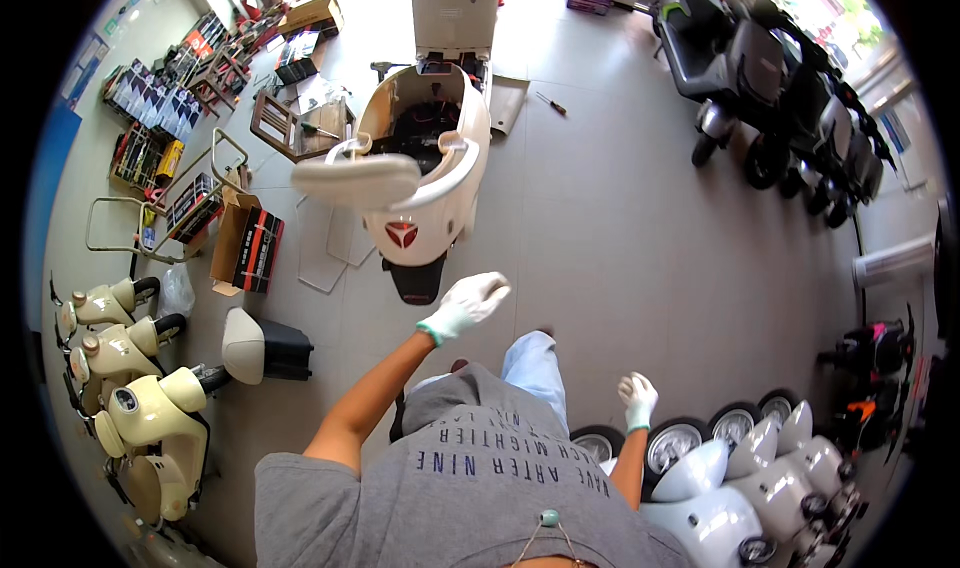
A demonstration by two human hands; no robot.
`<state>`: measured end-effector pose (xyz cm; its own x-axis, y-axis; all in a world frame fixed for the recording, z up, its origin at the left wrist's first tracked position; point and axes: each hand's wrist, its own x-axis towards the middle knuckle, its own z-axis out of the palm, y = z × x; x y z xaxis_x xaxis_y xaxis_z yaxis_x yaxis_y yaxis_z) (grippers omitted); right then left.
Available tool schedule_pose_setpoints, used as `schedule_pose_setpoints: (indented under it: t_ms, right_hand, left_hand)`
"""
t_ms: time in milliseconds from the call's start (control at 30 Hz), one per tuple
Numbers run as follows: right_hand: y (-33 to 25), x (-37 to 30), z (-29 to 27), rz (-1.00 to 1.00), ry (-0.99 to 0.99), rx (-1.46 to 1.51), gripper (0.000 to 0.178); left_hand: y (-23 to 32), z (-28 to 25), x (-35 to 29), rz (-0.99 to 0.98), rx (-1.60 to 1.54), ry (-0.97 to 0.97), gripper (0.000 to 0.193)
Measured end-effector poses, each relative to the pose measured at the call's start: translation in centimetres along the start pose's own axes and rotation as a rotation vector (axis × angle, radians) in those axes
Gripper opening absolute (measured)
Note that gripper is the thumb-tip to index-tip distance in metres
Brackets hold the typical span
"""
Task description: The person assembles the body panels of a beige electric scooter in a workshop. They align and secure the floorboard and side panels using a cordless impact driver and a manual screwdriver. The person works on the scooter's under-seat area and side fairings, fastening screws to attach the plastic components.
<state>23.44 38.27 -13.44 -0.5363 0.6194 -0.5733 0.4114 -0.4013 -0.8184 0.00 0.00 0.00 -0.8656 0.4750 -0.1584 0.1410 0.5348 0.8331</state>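
My left hand (467,306), in a white glove with a mint cuff, hangs in front of my body. Its fingers are bent together, and nothing shows in them. Closest to it is the rear of a cream scooter (455,208), with a black mudguard (418,280) and a red tail light (401,234). The scooter's body stands uncovered at the top, showing dark parts and wiring (430,133) inside. A pale rounded seat-like piece (357,180) juts out at its left. Out at my right side, my right hand (638,398), gloved alike, is loosely open and touches nothing.
Dark scooters (745,78) line the far right; pale ones with wheels (675,448) stand near right. Cream scooters (150,413) and a seat-like box (265,348) are at left. A carton (245,243), wooden stool (290,128) and metal frame lie beyond. A screwdriver (552,105) lies on the floor.
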Motion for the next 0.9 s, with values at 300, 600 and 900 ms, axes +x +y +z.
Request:
schedule_pose_setpoints:
  t_ms: [300, 600, 900]
  right_hand:
    - [-27.7, 32.0, 27.8, -0.653, -0.022, -0.607, 0.032]
    - [-49.9, 31.8, 85.5, -1.341, -0.433, -0.728, 0.060]
    - [-51.2, 35.7, 97.2, -1.090, -0.728, -1.073, 0.045]
  left_hand:
    - [-0.5, -5.7, 27.4, -0.156, -0.176, 0.439, 0.020]
    - [-4.1, -12.0, 41.4, -0.329, -0.546, 0.881, 0.018]
    - [-11.2, -25.1, 64.1, -0.439, -0.421, 0.979, 0.023]
